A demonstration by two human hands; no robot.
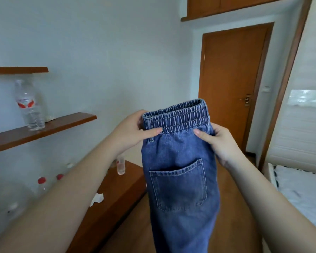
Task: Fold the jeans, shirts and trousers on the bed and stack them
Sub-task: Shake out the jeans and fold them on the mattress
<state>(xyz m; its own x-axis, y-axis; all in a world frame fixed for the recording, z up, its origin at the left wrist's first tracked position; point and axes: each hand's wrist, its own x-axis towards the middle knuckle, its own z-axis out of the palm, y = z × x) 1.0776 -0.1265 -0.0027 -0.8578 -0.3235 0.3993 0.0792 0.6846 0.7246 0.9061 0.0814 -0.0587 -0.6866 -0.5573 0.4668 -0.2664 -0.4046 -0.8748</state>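
Item: jeans (179,179), blue denim, elastic gathered waistband (177,117), one patch pocket (179,189) facing me. Position: held up in the air in front of me, over the wooden floor, legs hanging down out of view; already doubled lengthwise, one leg over the other, by the look of it.

Grip, left: my left hand (133,132) pinches the left end of the waistband, thumb laid across the front just under the elastic, fingers behind.

Grip, right: my right hand (213,141) holds the right edge just below the waistband, thumb on the front, fingers wrapped behind the cloth.

Step in hand: I judge this the start of folding the jeans, with the halves lined up at the waist. No stack is in view.

Next move calls for: carrying the jeans to the bed (303,190), at my right and well apart from them, laying them flat, smoothing, then folding the legs up toward the waist. Both pinches should hold until the cloth rests.

Writing: none readable. The water bottle (28,105) on the wall shelf (62,123) carries a red and white label, text too blurred. No tag shows on the jeans.
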